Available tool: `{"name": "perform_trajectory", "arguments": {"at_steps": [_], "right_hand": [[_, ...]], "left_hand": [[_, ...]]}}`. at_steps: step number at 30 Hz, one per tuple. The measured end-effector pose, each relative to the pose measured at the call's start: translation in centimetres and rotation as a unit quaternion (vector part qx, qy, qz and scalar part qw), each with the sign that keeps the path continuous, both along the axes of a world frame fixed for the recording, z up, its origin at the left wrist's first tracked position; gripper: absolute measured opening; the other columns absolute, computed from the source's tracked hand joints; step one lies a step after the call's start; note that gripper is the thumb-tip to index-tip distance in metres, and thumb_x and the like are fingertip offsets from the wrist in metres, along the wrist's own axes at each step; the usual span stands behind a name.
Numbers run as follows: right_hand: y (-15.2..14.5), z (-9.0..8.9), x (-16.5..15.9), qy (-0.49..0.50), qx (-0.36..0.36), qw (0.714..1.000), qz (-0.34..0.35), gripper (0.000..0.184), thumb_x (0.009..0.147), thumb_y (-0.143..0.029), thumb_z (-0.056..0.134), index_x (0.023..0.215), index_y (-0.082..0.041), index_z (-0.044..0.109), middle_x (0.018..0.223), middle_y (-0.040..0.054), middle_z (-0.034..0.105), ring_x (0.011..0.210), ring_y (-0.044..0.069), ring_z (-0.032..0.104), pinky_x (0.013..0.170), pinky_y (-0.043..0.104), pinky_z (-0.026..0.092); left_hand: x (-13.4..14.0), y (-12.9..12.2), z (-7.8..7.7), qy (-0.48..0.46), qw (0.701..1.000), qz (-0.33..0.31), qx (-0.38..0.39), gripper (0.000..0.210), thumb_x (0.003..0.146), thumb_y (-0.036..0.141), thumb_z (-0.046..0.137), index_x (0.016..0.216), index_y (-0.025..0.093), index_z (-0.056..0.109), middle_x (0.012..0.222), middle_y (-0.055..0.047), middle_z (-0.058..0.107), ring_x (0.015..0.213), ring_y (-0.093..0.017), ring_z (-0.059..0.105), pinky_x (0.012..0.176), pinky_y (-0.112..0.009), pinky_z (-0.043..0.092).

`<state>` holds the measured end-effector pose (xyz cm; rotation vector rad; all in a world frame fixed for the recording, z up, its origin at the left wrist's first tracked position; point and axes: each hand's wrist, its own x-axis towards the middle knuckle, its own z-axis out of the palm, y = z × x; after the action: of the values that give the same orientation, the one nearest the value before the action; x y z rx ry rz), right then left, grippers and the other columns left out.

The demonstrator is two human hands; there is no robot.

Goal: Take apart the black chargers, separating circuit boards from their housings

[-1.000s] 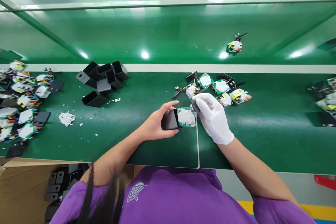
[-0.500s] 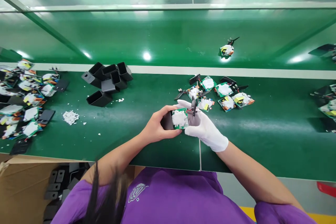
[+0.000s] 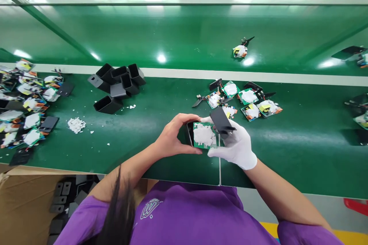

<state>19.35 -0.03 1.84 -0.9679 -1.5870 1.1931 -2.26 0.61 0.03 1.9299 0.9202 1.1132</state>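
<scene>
My bare left hand [image 3: 174, 138] is closed around a black plastic housing [image 3: 189, 134], whose open end faces right. My right hand [image 3: 240, 147], in a white glove, grips a green circuit board [image 3: 204, 136] by its right side. A lumpy white layer covers most of the board's upper face. The board's left edge lies at the mouth of the housing; how much is inside cannot be seen. A flat black end cap [image 3: 220, 119] stands tilted over the board's right end, against the gloved fingers.
Several similar boards [image 3: 248, 96] lie behind my right hand. Several empty black housings [image 3: 107, 105] stand at the back left, near white scraps [image 3: 76, 125]. A larger heap of boards [image 3: 31, 120] is at far left. One board [image 3: 239, 51] sits beyond the pale strip.
The board and my right hand have shifted a little to the right, showing the housing's dark mouth. The black end cap has swung so its flat face shows.
</scene>
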Motion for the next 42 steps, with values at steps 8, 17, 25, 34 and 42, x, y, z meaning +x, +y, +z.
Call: {"name": "perform_trajectory", "arguments": {"at_steps": [8,17,25,34,42], "right_hand": [[0.0,1.1,0.7,-0.047,-0.003,0.999,-0.015,0.06,0.063,-0.058,0.089,0.105,-0.019,0.07,0.095,0.0125,0.075,0.086,0.031,0.073,0.086,0.047,0.061],[0.5,1.5,1.0,-0.146,0.119,0.982,-0.015,0.048,0.066,-0.057,0.087,0.097,-0.023,0.074,0.081,0.0063,0.076,0.072,0.026,0.072,0.069,0.039,0.062],[1.0,2.0,0.8,-0.17,0.188,0.967,0.004,0.047,0.072,-0.056,0.084,0.105,-0.023,0.074,0.087,0.0062,0.078,0.069,0.023,0.073,0.067,0.036,0.062],[0.8,1.8,0.8,-0.167,0.207,0.964,-0.004,0.053,0.073,-0.058,0.083,0.113,-0.025,0.072,0.09,0.0062,0.079,0.073,0.025,0.075,0.068,0.037,0.062],[0.8,1.2,0.7,-0.192,0.209,0.959,0.009,0.059,0.076,-0.061,0.08,0.124,-0.03,0.067,0.092,0.0039,0.077,0.077,0.024,0.073,0.072,0.037,0.061]], "left_hand": [[-0.1,0.0,0.4,-0.051,0.998,-0.022,-0.012,0.074,0.07,0.04,0.09,0.133,0.023,0.055,0.126,-0.016,0.071,0.118,-0.027,0.07,0.092,-0.035,0.061],[0.0,0.0,0.6,-0.044,0.997,-0.025,-0.055,0.07,0.067,0.038,0.092,0.125,0.023,0.056,0.124,-0.014,0.073,0.115,-0.027,0.072,0.092,-0.038,0.063],[-0.1,-0.1,0.6,-0.042,0.997,-0.039,-0.057,0.069,0.068,0.038,0.091,0.127,0.022,0.059,0.125,-0.013,0.073,0.112,-0.026,0.073,0.091,-0.035,0.063],[-0.2,-0.3,0.2,-0.055,0.994,-0.048,-0.08,0.074,0.065,0.036,0.093,0.128,0.023,0.057,0.126,-0.015,0.072,0.114,-0.028,0.072,0.09,-0.037,0.064],[-0.2,-0.2,0.1,-0.037,0.997,-0.043,-0.058,0.07,0.068,0.036,0.092,0.128,0.023,0.059,0.122,-0.012,0.073,0.11,-0.026,0.073,0.092,-0.036,0.063]]}}
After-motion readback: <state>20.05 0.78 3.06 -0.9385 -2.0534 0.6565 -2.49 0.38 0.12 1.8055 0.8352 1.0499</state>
